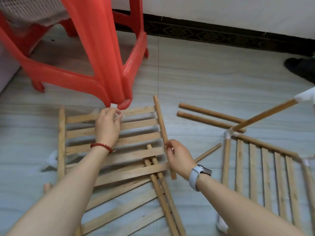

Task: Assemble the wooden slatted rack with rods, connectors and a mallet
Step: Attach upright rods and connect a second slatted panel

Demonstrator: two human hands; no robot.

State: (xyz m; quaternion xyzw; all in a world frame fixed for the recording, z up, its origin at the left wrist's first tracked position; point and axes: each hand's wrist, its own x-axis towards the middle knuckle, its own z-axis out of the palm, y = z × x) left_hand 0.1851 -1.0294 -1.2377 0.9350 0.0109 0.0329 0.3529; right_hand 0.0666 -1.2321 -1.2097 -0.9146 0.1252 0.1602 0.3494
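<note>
Slatted panel (112,143): light, stiff, best held by its side rod (161,123), which right hand (179,159) pinches; left hand (107,125) pinches white connector (118,116).

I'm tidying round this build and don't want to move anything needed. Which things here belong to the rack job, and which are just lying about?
Job:
- slatted panel
- rod, held by right hand
- white connector in left hand
- loose rods
- part-built panel

Lying about:
- red stool
- dark shoe
</note>
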